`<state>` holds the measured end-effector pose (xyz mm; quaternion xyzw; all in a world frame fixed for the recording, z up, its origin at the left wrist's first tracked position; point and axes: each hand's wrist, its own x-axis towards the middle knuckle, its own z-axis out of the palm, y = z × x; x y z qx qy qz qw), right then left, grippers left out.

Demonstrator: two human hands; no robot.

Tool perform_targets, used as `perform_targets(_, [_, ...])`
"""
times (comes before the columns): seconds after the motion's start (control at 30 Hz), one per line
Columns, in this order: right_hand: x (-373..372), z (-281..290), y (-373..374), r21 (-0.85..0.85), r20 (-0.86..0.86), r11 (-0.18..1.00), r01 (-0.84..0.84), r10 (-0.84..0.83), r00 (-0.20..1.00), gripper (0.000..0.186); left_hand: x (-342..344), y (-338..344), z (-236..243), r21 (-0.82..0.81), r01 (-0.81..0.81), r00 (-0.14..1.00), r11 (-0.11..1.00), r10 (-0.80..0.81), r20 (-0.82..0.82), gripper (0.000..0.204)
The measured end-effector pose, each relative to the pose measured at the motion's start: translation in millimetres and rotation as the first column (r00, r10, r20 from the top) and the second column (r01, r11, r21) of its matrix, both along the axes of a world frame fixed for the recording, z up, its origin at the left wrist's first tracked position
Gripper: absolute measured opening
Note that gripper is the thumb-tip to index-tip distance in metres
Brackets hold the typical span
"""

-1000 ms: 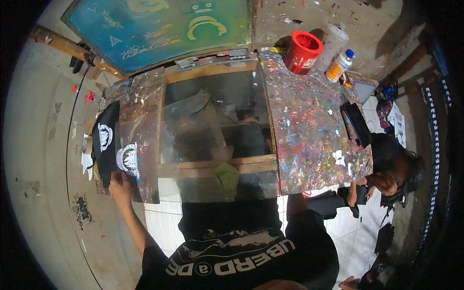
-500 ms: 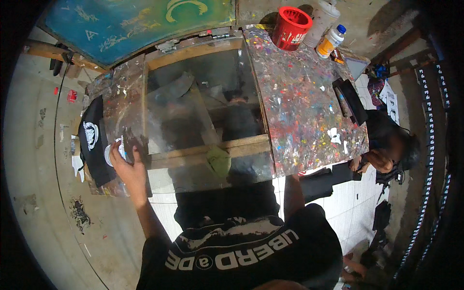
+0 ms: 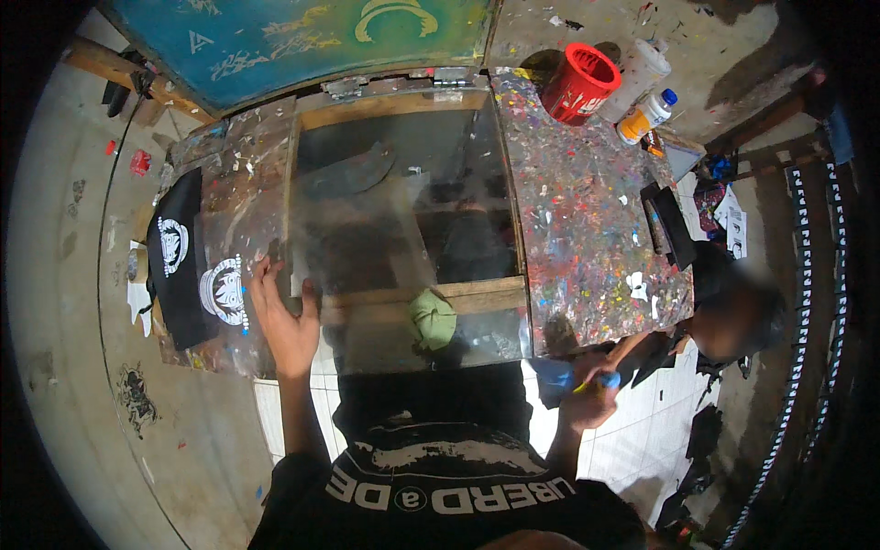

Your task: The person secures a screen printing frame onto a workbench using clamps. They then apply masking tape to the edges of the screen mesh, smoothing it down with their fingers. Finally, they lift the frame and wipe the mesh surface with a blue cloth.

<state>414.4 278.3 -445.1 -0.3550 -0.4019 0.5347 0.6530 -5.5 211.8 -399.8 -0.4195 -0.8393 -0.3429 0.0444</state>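
My left hand (image 3: 288,321) is open, fingers spread, over the left border of the glass panel (image 3: 367,266) set in the paint-spattered table. A white printed figure in a hat (image 3: 223,291) lies just left of it. My right hand (image 3: 592,401), below the table's near edge, is closed around a blue-and-yellow object (image 3: 605,379), perhaps a spray bottle; blur hides its exact kind. A crumpled green cloth (image 3: 433,319) rests on the near part of the glass, between my hands. Black fabric (image 3: 180,275) with a similar white print hangs at the table's left side.
A red bucket (image 3: 580,84), a whitish container (image 3: 636,78) and a blue-capped bottle (image 3: 647,116) stand at the far right. A black object (image 3: 669,225) sits on the table's right edge. Another person (image 3: 738,307) is close by on the right. A painted screen (image 3: 302,46) rises behind.
My left hand has left the printed figure and shifted right to the glass border. My right hand has come out from beside the table edge, holding the blue-and-yellow object. The view has shifted.
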Motion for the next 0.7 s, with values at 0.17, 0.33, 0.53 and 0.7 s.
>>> perform_targets(0.17, [-78,59,89,-0.059,0.504,0.991,-0.120,0.133,0.853,0.048,-4,-6,-1,0.167,-0.009,0.984,0.986,-0.021,0.176,0.044])
perform_targets(0.33, [-135,65,154,-0.059,0.738,0.957,-0.284,0.233,0.633,0.027,-24,-38,0,0.046,-0.116,0.993,0.992,0.115,0.026,0.041])
perform_targets(0.53, [-115,48,131,-0.095,0.990,0.748,-0.657,0.003,-0.140,0.049,-47,-59,-12,0.037,-0.157,0.987,0.987,0.158,-0.017,0.041])
perform_targets(0.7, [-65,43,108,-0.257,0.957,0.756,-0.603,0.110,-0.269,0.065,-61,-51,-13,0.029,-0.145,0.989,0.989,0.146,-0.029,0.041])
